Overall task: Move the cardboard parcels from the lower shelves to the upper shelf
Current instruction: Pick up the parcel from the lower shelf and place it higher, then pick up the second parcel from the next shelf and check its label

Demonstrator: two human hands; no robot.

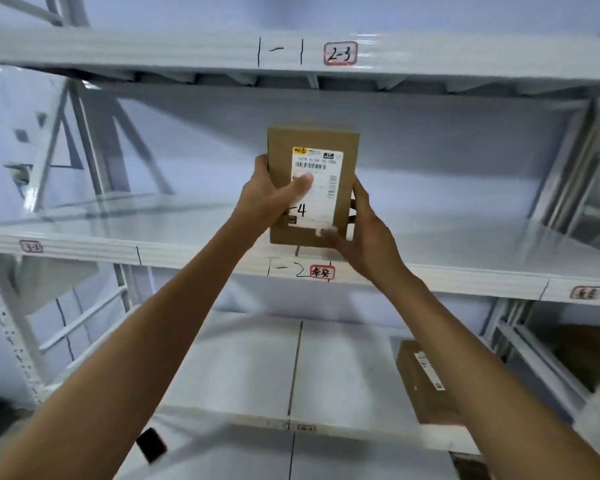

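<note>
A small brown cardboard parcel with a white shipping label is held upright in front of the middle shelf. My left hand grips its left side, thumb across the label. My right hand holds its lower right corner and bottom edge. The parcel's base is level with the shelf's front edge, marked "1-2". The top shelf, marked "1-1" and "2-3", runs above. A second long cardboard parcel lies on the lower shelf at the right.
White metal uprights and diagonal braces frame the rack on both sides. Another brown parcel sits in the neighbouring rack at far right. A dark object shows at the lower left.
</note>
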